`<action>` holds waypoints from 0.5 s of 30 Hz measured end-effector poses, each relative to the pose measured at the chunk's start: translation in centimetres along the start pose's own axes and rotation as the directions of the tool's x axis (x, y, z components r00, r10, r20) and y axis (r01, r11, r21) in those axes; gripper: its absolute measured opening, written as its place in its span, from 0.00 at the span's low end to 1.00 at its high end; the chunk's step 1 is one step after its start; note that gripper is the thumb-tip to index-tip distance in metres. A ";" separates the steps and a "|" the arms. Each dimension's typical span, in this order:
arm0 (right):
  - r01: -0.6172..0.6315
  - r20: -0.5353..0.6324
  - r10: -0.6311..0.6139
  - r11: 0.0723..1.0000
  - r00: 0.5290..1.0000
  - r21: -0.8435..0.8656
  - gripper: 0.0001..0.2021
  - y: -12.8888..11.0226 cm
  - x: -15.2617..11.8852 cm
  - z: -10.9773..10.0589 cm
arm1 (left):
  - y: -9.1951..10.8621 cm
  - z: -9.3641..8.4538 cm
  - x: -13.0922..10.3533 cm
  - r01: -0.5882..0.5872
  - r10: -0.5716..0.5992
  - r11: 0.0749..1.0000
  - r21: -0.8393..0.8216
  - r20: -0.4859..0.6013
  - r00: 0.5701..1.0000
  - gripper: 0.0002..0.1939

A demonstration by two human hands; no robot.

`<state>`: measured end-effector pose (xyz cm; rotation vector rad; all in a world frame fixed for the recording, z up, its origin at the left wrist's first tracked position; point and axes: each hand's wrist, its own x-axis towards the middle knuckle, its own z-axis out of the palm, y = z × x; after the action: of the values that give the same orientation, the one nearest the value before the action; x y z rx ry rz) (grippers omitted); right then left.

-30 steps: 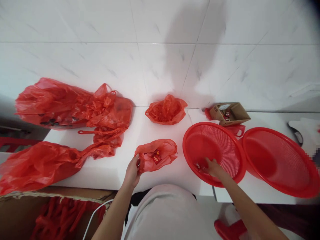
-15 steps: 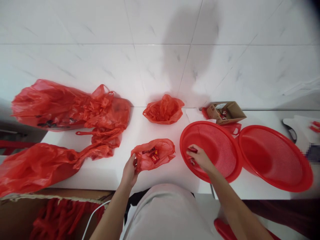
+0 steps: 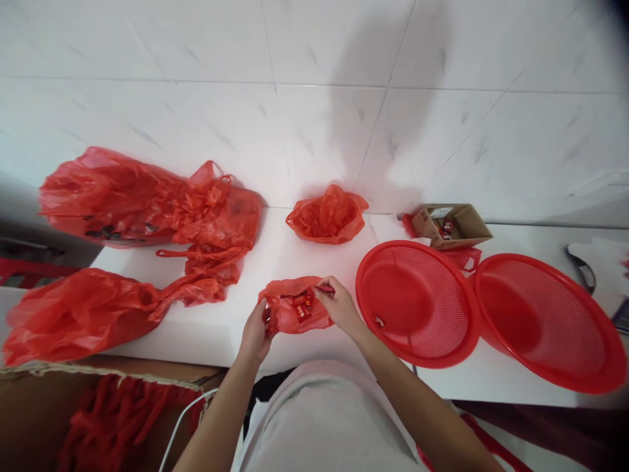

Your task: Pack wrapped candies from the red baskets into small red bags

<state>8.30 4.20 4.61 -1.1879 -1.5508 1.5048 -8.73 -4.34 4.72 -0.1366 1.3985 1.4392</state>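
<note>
My left hand [image 3: 256, 330] grips the left rim of a red plastic bag [image 3: 287, 286] that lies open on the table. Several small red packets [image 3: 303, 308] with yellow print lie inside it. At the bag's right end, my right hand [image 3: 339, 305] pinches a small dark red packet [image 3: 325, 288] over the opening. To the right stands a red mesh basket [image 3: 413, 288], with one small wrapped piece [image 3: 379, 322] near its lower left wall.
Another red basket [image 3: 545, 321] stands at the right, a small cardboard box [image 3: 455, 226] behind. Red plastic bags [image 3: 211, 216] lie at the left; one more bag [image 3: 327, 216] sits by the wall. Below left, a large carton [image 3: 34, 413] holds red material.
My right hand has moved left from the red basket to the bag, carrying a small packet. My left hand has kept its hold on the bag's rim.
</note>
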 end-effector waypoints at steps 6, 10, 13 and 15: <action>0.157 0.125 -0.132 0.963 0.983 -0.219 0.18 -0.5 -0.9 0.5 | -0.1 0.1 0.1 -0.001 0.001 1.000 0.022 0.005 1.000 0.13; 0.084 -0.147 -0.133 0.950 0.980 -0.299 0.14 0.3 -0.4 -5.4 | -0.1 -0.1 0.1 -0.013 0.013 1.000 0.026 0.005 1.000 0.14; -0.103 -0.359 -0.082 0.878 0.930 -0.468 0.16 3.0 -0.6 -11.7 | -0.1 -0.6 0.1 -0.012 0.012 0.999 0.043 -0.007 1.000 0.15; -0.264 -0.338 0.054 0.743 0.940 -0.615 0.16 5.6 -1.7 -14.7 | -0.2 -0.9 0.2 -0.019 0.019 0.998 0.056 -0.011 1.000 0.16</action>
<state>23.26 7.81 1.01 -1.8916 -1.8511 0.7999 -9.13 -4.97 4.18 -0.0963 1.4511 1.4157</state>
